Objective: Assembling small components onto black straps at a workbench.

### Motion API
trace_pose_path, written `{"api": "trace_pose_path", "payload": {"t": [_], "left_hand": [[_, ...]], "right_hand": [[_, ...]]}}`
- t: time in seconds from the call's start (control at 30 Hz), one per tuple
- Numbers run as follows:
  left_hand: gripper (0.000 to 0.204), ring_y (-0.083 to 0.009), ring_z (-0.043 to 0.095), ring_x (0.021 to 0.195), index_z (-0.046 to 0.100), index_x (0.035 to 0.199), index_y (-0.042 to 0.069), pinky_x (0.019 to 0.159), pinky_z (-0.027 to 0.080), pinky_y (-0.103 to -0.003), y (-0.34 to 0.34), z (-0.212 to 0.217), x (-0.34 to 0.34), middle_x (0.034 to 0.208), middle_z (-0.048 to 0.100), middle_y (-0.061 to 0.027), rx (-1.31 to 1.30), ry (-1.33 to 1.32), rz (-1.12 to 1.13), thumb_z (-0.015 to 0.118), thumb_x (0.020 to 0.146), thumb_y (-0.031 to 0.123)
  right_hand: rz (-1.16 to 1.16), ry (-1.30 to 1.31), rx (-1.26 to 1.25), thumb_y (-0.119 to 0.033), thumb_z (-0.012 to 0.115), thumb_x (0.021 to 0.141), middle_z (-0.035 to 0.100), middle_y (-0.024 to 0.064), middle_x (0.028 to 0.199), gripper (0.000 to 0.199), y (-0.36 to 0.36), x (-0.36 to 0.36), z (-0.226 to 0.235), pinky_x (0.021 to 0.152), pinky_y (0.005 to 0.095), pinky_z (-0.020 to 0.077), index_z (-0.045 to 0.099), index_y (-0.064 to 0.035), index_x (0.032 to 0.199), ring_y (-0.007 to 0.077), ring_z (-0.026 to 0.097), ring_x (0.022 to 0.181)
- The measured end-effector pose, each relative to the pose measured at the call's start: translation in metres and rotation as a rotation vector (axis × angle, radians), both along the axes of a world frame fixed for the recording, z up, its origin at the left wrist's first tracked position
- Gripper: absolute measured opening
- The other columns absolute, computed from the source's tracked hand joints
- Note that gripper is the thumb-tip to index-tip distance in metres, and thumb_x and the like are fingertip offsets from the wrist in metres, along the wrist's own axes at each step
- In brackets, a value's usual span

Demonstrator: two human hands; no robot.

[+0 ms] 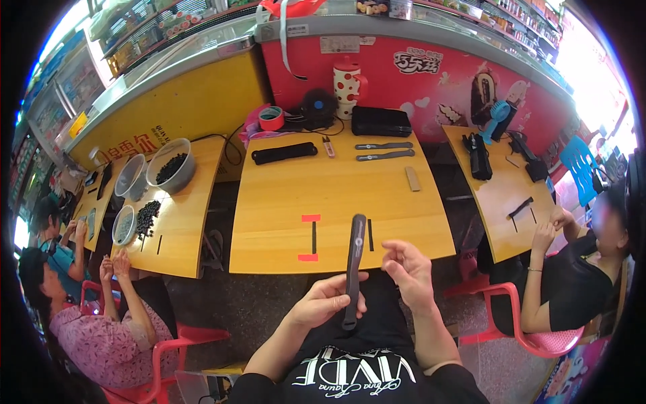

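Note:
A long dark grey strap [356,259] with a pale printed mark stands nearly upright over the table's front edge. My left hand [330,297] is closed round its lower part, thumb on top. To the right of the strap is my right hand [410,275], apart from it, with fingers loosely bent, spread and holding nothing. On the wooden table [276,202] in front lie two more grey straps [384,146], one behind the other. Near the front edge is a dark slot or line [314,237] with red tape [311,218] at both ends, and another dark line [370,235] to its right.
Farther back lie a black strap bundle [284,153], small snips [328,147], a tan block [412,179], a black case [381,122], a tape roll [271,118] and a spotted tumbler [346,91]. People sit at side tables, the left one bearing tubs [170,166] of black pieces.

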State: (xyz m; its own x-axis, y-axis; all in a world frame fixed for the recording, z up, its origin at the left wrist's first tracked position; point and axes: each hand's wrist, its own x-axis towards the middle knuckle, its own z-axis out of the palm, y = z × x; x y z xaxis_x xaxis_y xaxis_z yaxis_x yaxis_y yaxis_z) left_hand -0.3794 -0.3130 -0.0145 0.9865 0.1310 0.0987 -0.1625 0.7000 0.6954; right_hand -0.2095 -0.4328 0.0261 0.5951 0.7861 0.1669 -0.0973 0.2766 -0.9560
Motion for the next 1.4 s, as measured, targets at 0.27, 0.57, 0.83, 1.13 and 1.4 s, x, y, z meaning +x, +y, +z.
{"api": "trace_pose_path", "payload": {"t": [0.27, 0.57, 0.83, 1.13, 1.4], "left_hand": [[0.049, -0.0191, 0.062, 0.094, 0.041, 0.140, -0.003, 0.087, 0.049, -0.033, -0.009, -0.008, -0.003, 0.104, 0.065, -0.0136, 0.160, 0.024, -0.175, 0.055, 0.098, 0.018], [0.032, -0.0118, 0.060, 0.069, 0.053, 0.126, -0.001, 0.063, 0.050, -0.024, -0.016, -0.003, 0.014, 0.088, 0.063, -0.0070, 0.193, 0.161, 0.378, 0.043, 0.104, 0.020], [0.033, -0.0107, 0.058, 0.063, 0.055, 0.125, 0.000, 0.056, 0.047, -0.023, -0.019, 0.007, 0.006, 0.087, 0.063, -0.0076, 0.156, 0.163, 0.374, 0.043, 0.104, 0.022], [0.034, -0.0114, 0.058, 0.062, 0.056, 0.125, -0.001, 0.055, 0.047, -0.023, -0.019, 0.007, 0.010, 0.084, 0.063, -0.0081, 0.115, 0.192, 0.334, 0.044, 0.104, 0.023], [0.034, -0.0113, 0.057, 0.062, 0.056, 0.125, -0.001, 0.055, 0.046, -0.023, -0.020, 0.006, 0.011, 0.084, 0.063, -0.0077, 0.123, 0.195, 0.334, 0.044, 0.104, 0.023]], "right_hand": [[0.104, 0.034, -0.040, 0.005, 0.065, 0.086, 0.065, 0.0043, 0.089, 0.018, 0.020, -0.006, -0.001, 0.073, 0.0214, 0.0507, 0.060, 0.0034, 0.104, 0.0079, 0.061, 0.078], [0.217, -0.137, -0.236, 0.007, 0.062, 0.087, 0.061, 0.0040, 0.080, 0.019, 0.017, -0.025, 0.011, 0.059, 0.0218, 0.0476, 0.057, 0.0030, 0.105, 0.0078, 0.059, 0.068], [-0.010, -0.707, -0.089, 0.005, 0.065, 0.083, 0.060, 0.0112, 0.077, 0.014, 0.007, -0.021, 0.027, 0.054, 0.0294, 0.0476, 0.065, 0.0007, 0.097, 0.0241, 0.063, 0.064], [-0.155, -0.856, -0.132, 0.007, 0.064, 0.081, 0.063, 0.0141, 0.079, 0.019, 0.010, -0.025, 0.018, 0.056, 0.0328, 0.0498, 0.065, 0.0023, 0.099, 0.0278, 0.064, 0.067], [-0.138, -0.864, -0.154, 0.005, 0.062, 0.080, 0.063, 0.0145, 0.080, 0.022, 0.009, -0.024, 0.018, 0.057, 0.0361, 0.0512, 0.064, 0.0004, 0.101, 0.0311, 0.065, 0.070]]}}
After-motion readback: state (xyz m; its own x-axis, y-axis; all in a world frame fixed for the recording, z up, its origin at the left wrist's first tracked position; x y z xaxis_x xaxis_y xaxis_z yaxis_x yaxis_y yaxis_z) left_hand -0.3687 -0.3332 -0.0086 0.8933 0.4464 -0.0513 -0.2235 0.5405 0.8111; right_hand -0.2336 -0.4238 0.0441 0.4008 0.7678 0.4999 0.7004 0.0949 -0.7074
